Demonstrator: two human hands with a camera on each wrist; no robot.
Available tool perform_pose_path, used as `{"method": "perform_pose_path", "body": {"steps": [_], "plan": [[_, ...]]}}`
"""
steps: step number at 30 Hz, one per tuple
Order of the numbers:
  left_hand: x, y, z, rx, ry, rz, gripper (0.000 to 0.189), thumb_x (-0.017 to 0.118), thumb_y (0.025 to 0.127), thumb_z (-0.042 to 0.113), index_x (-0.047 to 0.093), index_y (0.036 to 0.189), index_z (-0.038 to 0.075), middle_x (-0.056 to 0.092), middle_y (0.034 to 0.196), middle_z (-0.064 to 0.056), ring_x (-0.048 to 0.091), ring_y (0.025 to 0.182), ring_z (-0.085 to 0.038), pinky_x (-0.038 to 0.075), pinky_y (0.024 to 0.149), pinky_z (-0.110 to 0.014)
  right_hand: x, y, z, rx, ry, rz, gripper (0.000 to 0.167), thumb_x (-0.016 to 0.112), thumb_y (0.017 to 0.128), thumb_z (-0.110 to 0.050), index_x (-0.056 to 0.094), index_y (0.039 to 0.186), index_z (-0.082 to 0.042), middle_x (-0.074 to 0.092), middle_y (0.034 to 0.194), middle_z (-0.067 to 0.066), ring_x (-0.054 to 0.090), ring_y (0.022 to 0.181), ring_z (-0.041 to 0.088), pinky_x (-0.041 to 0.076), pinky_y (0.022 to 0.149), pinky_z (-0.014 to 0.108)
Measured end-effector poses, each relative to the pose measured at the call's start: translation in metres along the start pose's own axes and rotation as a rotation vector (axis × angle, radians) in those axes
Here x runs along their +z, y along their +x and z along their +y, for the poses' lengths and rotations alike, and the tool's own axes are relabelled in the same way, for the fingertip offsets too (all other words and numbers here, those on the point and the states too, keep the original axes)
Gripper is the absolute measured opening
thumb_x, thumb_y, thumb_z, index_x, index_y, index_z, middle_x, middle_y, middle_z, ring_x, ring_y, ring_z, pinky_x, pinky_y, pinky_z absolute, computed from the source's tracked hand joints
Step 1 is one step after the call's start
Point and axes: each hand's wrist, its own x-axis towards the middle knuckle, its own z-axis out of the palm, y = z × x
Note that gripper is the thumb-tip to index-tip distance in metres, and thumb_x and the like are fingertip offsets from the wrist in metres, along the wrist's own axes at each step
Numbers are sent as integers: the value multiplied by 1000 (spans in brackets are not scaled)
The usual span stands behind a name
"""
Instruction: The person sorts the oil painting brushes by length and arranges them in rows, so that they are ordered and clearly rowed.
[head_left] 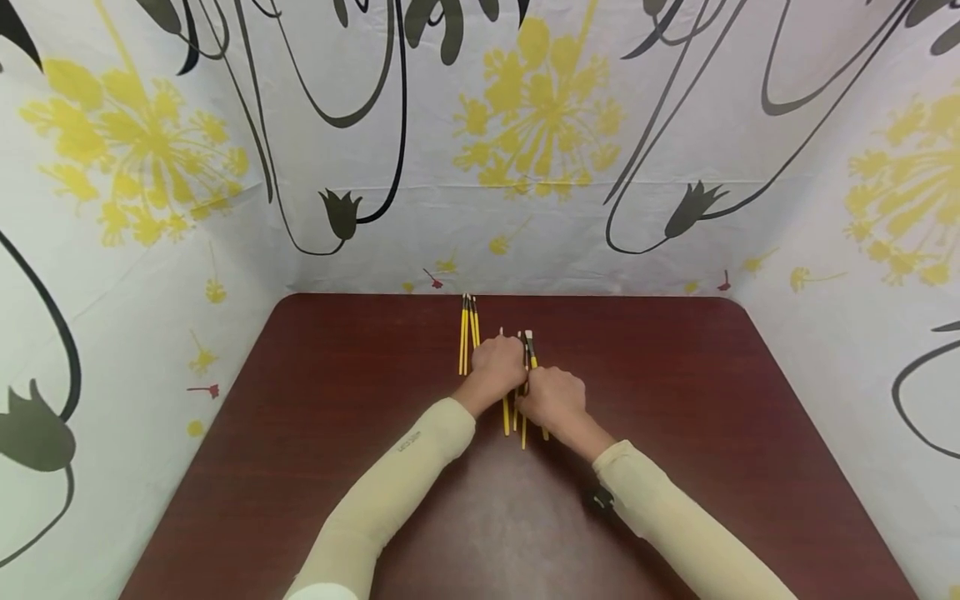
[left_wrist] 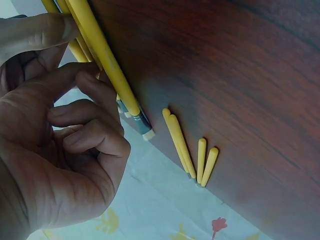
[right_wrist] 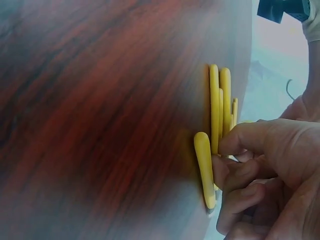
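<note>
Close together over the table, my left hand (head_left: 498, 365) and right hand (head_left: 555, 395) work at a bunch of yellow-handled paintbrushes (head_left: 523, 429). In the left wrist view, my left thumb and index finger pinch at the yellow brushes (left_wrist: 105, 50); pale bristles with a dark ferrule point towards the wall. The right wrist view shows my right fingers (right_wrist: 245, 140) pinching among the yellow handles (right_wrist: 214, 100), with one handle (right_wrist: 204, 170) lying at an angle beside them. A separate group of paintbrushes (head_left: 463, 337) lies left of my left hand, bristles towards the far edge.
The dark red-brown table (head_left: 360, 358) has its far edge against a white wall covering (head_left: 540, 233) with yellow and grey flower patterns. Similar covering hangs on both sides. A small black device (head_left: 602, 498) sits under my right wrist.
</note>
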Motion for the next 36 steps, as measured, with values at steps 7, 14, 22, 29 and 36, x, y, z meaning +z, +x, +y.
{"method": "perform_pose_path", "body": {"steps": [7,14,22,29,36], "plan": [[0,0,-1,4,-20,-18,33,67,100,34,66,72,16,62,65,-1,59,54,-17,43,46,-31,1,0,-3,23,9,-9,24,74,84,-29,63,67,-16,62,65,6,58,57,27,48,53,45],[3,2,-6,7,-51,-43,37,66,101,35,64,69,16,60,63,-1,56,52,-16,41,45,-30,3,-1,-5,28,16,-2,28,74,85,-30,63,64,-16,61,62,5,58,54,25,45,49,41],[-7,1,-13,2,-137,-78,38,73,96,41,65,68,16,55,58,2,52,51,-15,41,47,-30,5,2,0,54,46,-15,33,75,85,-39,60,64,-18,61,60,4,59,51,23,44,50,40],[-17,4,-28,-12,-247,-104,37,71,93,37,58,66,16,50,53,3,51,48,-14,40,47,-29,0,8,4,28,94,-5,39,75,84,-42,57,60,-18,55,57,0,55,50,20,40,46,36],[-21,5,-52,-48,-423,-166,37,70,95,29,69,62,11,63,54,-1,58,49,-17,42,48,-29,-6,19,3,-10,124,11,45,76,86,-42,52,55,-20,47,51,-4,50,47,17,36,45,32]]}}
